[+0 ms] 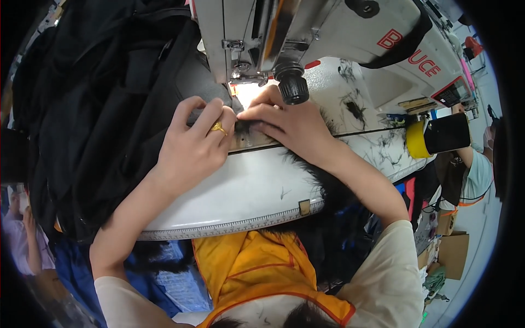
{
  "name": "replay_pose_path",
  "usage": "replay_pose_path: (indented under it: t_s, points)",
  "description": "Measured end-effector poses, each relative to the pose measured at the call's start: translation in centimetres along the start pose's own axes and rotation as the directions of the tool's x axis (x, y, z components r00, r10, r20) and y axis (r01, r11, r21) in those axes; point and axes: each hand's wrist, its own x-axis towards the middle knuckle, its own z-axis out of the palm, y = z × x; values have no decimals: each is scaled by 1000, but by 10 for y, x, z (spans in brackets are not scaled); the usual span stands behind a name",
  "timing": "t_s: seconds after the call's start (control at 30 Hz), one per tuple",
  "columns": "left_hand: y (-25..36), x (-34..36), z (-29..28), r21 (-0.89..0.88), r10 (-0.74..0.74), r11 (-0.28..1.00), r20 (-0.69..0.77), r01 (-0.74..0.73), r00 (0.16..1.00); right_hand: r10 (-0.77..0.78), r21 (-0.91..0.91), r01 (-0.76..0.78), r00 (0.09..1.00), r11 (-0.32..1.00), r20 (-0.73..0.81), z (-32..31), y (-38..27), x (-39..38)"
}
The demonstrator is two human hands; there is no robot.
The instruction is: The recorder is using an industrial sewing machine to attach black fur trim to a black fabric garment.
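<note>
Under the lit needle area of a white sewing machine (339, 33), my two hands work close together. My left hand (197, 139), with a gold ring on one finger, has its fingers curled down at the edge of a black garment (109, 104). The fingertips seem to press on the cloth, though the exact grip is hidden. My right hand (301, 123) is closed on a strip of black fur trim (322, 180), which runs under the wrist and hangs over the table's front edge. Between the hands, a tuft of the fur lies beside the needle plate.
The garment's bulk fills the left side of the white sewing table (246, 186). Along its front edge runs a measuring tape (229, 225). Loose black fibres lie at the right, near a yellow-and-black cylinder (418, 139). Other people sit at far left and far right.
</note>
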Motion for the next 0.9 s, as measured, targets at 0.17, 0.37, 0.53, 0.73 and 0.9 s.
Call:
replay_pose_path:
  t_s: [0.17, 0.37, 0.53, 0.73, 0.9]
  points:
    - [-9, -4, 5, -396, -260, 882, 41, 255, 965, -354, -427, 334, 935, 840, 35, 1, 4, -6]
    - [-19, 7, 18, -512, -391, 769, 99, 384, 915, -320, -406, 300, 947, 864, 19, -4, 23, 8]
    - [-25, 7, 24, -301, -247, 924, 1, 236, 969, -199, -239, 180, 978, 954, -61, 1, 32, 12]
    - [-28, 11, 31, -287, -241, 933, -50, 217, 969, -440, -525, 326, 892, 786, -105, 2, 41, 18]
    - [-30, 14, 32, -251, -209, 948, -38, 193, 977, -425, -565, 304, 900, 767, -94, -1, 38, 20]
